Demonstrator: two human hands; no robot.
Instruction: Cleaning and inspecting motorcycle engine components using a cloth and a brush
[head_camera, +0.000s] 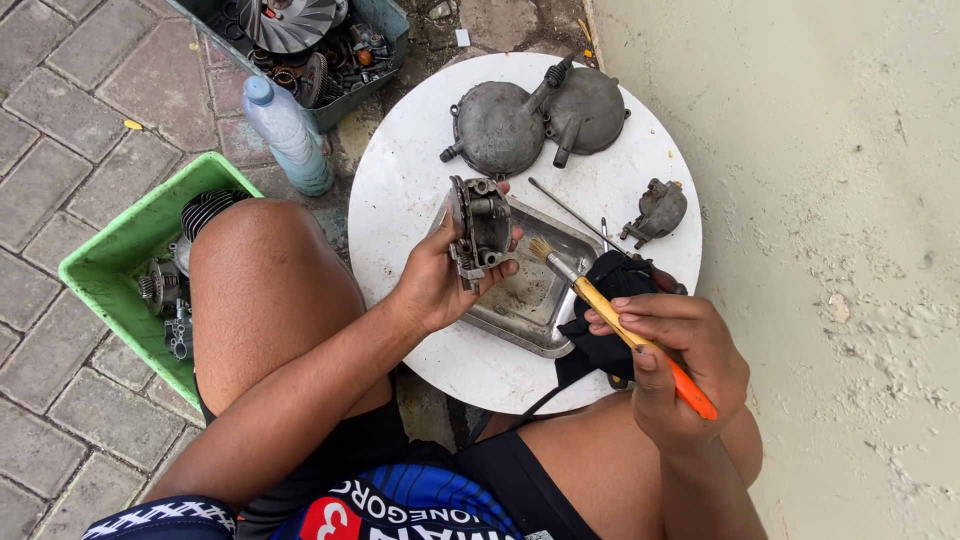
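A person holds a small engine part over a metal tray and a brush beside it.

Near the middle of the frame the left hand (437, 285) is wrapped tightly around a grey metal engine part (480, 228), fingers curled over its lower edge, holding it upright above the shallow metal tray (520, 310) on the round white table (400, 190). At lower right the right hand (680, 360) is closed on a paintbrush (620, 325) with a yellow and orange handle; its bristles point up-left, just beside the part and over the tray. A black cloth (605, 285) lies under the brush. Two round grey covers (535, 120) sit at the top of the table, a smaller metal part (655, 212) to the right. A plastic bottle (287, 135) stands upper left, near a green crate (110, 260) of parts at the left edge.
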